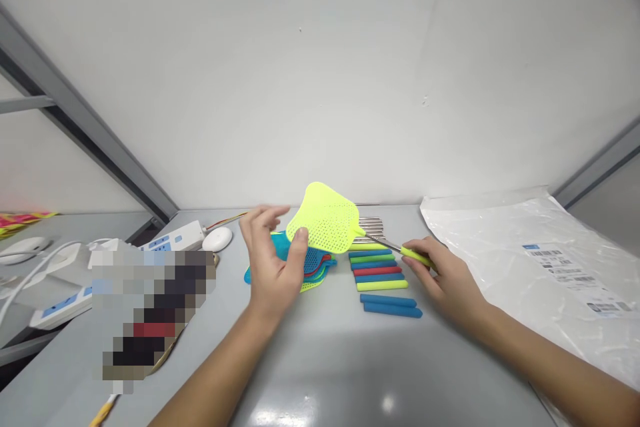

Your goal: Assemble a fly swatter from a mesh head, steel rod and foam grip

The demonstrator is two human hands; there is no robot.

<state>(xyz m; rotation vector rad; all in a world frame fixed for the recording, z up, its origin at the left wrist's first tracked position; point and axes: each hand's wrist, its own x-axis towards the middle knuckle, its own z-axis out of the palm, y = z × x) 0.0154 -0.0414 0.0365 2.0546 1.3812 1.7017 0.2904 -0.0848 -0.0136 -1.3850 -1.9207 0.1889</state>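
A yellow-green fly swatter (327,219) is held up above the table, its perforated head tilted toward me. My right hand (440,273) grips its yellow-green handle, and a thin metal rod joins handle and head. My left hand (275,260) is at the head's left corner, fingers apart, with the thumb tip overlapping the edge; whether it presses there I cannot tell. Beneath lies a pile of loose swatter heads (313,260) in blue, red and yellow-green, partly hidden by my left hand. Several coloured handles (377,271) lie in a row, with metal rods (371,228) behind them.
Two blue handles (390,305) lie nearer to me. A white plastic mailing bag (480,233) covers the right side. On the left are power strips (175,240), a round white device (217,238) and a blurred-out phone-shaped object (160,320). A pale wall (320,80) rises behind.
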